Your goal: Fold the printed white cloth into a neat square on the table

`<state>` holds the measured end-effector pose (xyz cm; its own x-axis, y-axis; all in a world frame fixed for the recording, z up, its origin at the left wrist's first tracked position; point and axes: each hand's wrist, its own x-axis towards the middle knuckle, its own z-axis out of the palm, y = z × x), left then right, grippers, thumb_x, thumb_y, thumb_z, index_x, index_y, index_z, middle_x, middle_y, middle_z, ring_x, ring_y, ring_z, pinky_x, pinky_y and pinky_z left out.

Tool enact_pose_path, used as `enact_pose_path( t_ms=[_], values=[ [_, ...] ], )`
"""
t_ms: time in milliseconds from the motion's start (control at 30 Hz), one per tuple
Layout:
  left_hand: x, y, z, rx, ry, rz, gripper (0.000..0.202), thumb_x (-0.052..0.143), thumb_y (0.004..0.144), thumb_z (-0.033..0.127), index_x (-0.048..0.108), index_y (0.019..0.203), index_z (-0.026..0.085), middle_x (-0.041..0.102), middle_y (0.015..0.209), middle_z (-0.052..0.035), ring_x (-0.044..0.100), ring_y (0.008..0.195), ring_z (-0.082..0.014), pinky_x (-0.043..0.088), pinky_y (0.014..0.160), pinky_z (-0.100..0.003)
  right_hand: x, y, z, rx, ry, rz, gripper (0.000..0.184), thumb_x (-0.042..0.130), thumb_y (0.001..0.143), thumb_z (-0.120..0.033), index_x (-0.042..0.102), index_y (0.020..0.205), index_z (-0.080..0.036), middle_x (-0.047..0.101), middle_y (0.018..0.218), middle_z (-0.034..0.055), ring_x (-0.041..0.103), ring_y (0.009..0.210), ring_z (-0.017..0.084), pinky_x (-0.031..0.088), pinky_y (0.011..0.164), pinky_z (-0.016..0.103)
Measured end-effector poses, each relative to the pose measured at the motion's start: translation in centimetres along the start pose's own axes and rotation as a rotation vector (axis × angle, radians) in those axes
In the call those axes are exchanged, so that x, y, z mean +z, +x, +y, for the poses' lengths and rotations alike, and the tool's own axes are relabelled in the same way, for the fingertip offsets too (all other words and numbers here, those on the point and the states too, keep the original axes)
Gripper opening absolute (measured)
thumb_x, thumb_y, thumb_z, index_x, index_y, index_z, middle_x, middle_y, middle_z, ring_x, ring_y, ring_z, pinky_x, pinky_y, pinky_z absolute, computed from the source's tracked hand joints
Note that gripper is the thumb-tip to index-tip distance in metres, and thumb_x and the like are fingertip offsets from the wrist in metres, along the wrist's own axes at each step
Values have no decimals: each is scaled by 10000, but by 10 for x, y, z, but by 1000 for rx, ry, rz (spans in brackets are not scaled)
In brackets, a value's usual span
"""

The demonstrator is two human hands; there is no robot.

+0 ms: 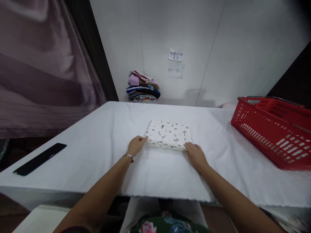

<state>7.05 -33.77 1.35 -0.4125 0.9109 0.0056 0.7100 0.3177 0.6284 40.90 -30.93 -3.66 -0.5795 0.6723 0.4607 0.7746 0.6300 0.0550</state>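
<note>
A folded white cloth [168, 134] with small printed figures lies flat in the middle of the white-covered table [102, 129]. My left hand [136, 145] touches its near left corner, fingers curled against the edge. My right hand [195, 155] rests at the near right corner, fingers together against the edge. A bracelet sits on my left wrist. Whether either hand grips the cloth or only touches it does not show clearly.
A red plastic basket [274, 131] stands at the table's right. A stack of folded clothes [143, 87] sits at the back against the white wall. A long black flat bar [40, 158] lies near the left edge. Paper notes [175, 63] hang on the wall.
</note>
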Motion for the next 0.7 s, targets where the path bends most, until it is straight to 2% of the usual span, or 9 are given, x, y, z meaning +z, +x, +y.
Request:
enact_pose_path(
  t_ms=[133, 333, 433, 567, 700],
  values=[
    [2, 6, 13, -111, 109, -39, 426, 488, 702, 598, 576, 775, 188, 654, 774, -42, 593, 732, -198, 372, 579, -261, 2, 0, 1, -16, -15, 1, 353, 346, 902, -148, 504, 1217, -167, 544, 1248, 95, 453, 1175, 218, 334, 939, 382],
    [0, 18, 15, -120, 100, -125, 274, 543, 696, 445, 570, 730, 174, 654, 776, -56, 597, 737, -188, 369, 581, -247, 1, 0, 1, -8, -11, -25, 362, 344, 892, -117, 509, 1212, -163, 538, 1257, 90, 449, 1178, 222, 321, 946, 383],
    [0, 16, 11, -129, 83, -124, 256, 527, 712, 433, 571, 729, 181, 654, 761, -39, 597, 719, -166, 371, 570, -232, -1, 0, 1, -10, 2, -40, 372, 345, 887, -107, 505, 1217, -168, 530, 1268, 85, 441, 1188, 219, 311, 953, 385],
    [4, 10, 8, -134, 109, -101, 234, 523, 708, 415, 555, 724, 184, 646, 746, -43, 590, 714, -182, 361, 571, -250, 0, -1, 2, 3, 22, -42, 375, 343, 887, -107, 511, 1215, -175, 529, 1268, 88, 439, 1195, 215, 311, 952, 381],
    [6, 11, 6, -141, 127, -85, 267, 519, 702, 414, 554, 836, 185, 655, 854, -57, 595, 786, -196, 375, 605, -255, 2, -2, 1, 7, 30, -31, 374, 344, 887, -108, 513, 1214, -175, 530, 1268, 86, 438, 1196, 217, 309, 956, 383]
  ],
)
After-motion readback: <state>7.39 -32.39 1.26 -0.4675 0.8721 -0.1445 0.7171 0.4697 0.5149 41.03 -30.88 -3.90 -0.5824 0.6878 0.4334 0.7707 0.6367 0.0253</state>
